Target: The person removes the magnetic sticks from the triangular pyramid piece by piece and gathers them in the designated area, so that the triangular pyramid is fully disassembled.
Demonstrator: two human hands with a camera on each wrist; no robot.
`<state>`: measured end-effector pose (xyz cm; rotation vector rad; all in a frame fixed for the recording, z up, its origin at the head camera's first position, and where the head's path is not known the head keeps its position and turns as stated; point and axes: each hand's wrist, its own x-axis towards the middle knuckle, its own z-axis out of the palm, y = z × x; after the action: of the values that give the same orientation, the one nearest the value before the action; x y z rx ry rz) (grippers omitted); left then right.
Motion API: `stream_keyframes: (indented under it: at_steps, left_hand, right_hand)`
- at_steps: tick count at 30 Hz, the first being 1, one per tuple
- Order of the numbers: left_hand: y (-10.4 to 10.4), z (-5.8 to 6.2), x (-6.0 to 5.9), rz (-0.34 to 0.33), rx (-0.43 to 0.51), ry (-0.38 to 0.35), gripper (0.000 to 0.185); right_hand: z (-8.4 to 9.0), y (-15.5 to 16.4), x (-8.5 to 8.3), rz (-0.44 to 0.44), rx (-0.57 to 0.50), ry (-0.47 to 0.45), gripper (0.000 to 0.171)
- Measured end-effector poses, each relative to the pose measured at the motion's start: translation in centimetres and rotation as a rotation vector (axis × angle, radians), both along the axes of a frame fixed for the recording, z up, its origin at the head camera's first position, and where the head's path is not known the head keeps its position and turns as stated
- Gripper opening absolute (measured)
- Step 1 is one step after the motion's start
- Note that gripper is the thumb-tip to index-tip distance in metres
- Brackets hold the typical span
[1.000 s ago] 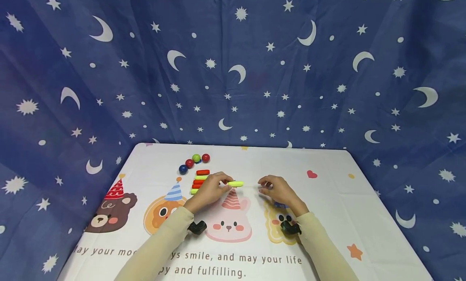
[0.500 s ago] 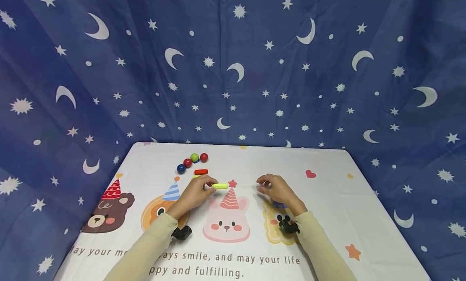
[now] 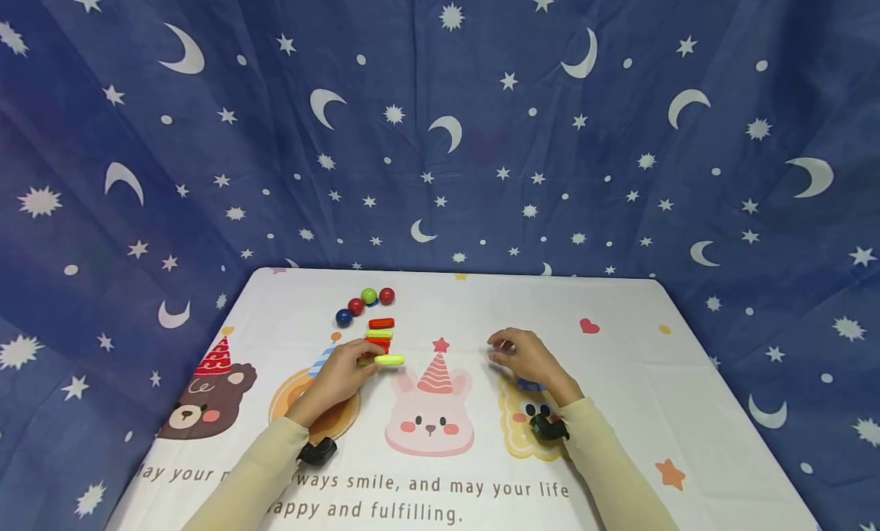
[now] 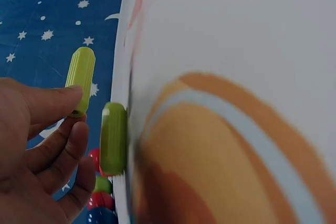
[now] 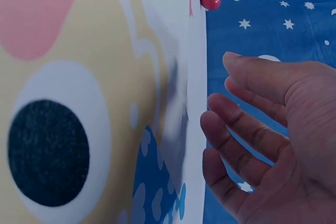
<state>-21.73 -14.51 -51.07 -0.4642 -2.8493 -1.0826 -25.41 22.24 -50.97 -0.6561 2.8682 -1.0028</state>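
Observation:
My left hand (image 3: 341,374) pinches one end of a short, ridged yellow-green stick (image 4: 83,69) between thumb and fingers. It hovers over the near end of a stacked row of similar sticks, where a red stick (image 3: 381,323) lies farthest back and a yellow-green stick (image 3: 380,334) comes just in front of it. In the left wrist view another yellow-green stick (image 4: 114,140) lies on the table close by the held one. The hand covers part of the row. On the right, my right hand (image 3: 525,357) hangs over the table with loosely bent fingers, holding nothing.
Behind the sticks, a blue ball (image 3: 344,318), a red ball (image 3: 355,306), a green ball (image 3: 369,295) and a second red ball (image 3: 387,295) form a slanting line. A white printed cloth (image 3: 550,302) covers the table. A blue starry curtain (image 3: 481,210) hangs behind.
My left hand has carried the yellow-green stick leftward and slightly nearer, from above the rabbit print to the near end of the stick row. The right hand stays in place.

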Motion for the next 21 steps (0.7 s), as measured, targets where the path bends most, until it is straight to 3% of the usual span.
stream_keyframes:
  at_steps: [21]
  left_hand:
    - [-2.5,-0.7,0.5,0.013,-0.051,0.026,0.019]
  right_hand:
    - [-0.2,0.3,0.2,-0.016,0.033,-0.007,0.025]
